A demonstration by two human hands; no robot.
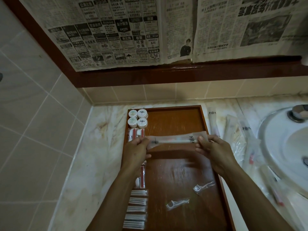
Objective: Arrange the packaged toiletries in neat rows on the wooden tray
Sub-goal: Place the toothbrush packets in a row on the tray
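Note:
A long clear packet with a toothbrush stretches sideways above the wooden tray. My left hand pinches its left end and my right hand pinches its right end. Along the tray's left side lie several small white round jars, red-and-white packets, another red packet and several cotton-bud packets in a column. Two wrapped floss picks lie loose on the tray's near right part.
More long clear packets lie on the marble counter right of the tray. A white basin with a metal tap fills the right edge. Tiled walls and a newspaper-covered mirror frame stand behind.

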